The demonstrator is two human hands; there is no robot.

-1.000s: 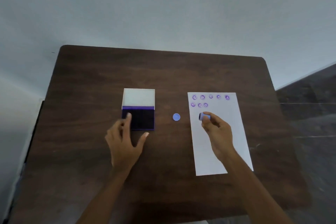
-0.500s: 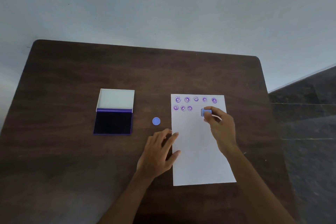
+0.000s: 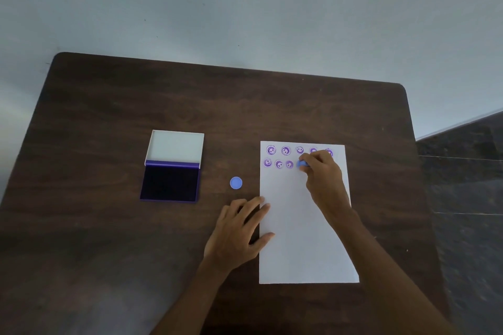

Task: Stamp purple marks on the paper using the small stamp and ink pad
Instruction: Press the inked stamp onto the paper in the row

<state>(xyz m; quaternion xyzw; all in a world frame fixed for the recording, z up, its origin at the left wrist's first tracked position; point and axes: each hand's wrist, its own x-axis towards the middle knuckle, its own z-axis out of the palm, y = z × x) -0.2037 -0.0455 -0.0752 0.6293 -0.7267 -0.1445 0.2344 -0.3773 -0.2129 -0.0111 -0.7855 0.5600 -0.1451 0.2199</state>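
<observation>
A white sheet of paper [image 3: 302, 226] lies on the right half of the dark wooden table [image 3: 109, 239]. Several purple round marks [image 3: 285, 150] run along its top in two rows. My right hand [image 3: 324, 174] pinches the small blue stamp [image 3: 301, 164] and holds it down on the paper, just right of the second row's last mark. My left hand [image 3: 239, 231] lies flat with spread fingers, its fingertips on the paper's left edge. The ink pad [image 3: 170, 183] sits open to the left, its white lid [image 3: 175, 147] folded back.
A small round blue cap [image 3: 236, 183] lies on the table between the ink pad and the paper. The table's right edge borders a dark tiled floor [image 3: 468, 198]. A pale wall [image 3: 245, 8] stands behind the table's far edge.
My left hand left the ink pad and settled on the paper's left edge. My right hand carried the stamp up the sheet and pressed it down beside the second row's marks.
</observation>
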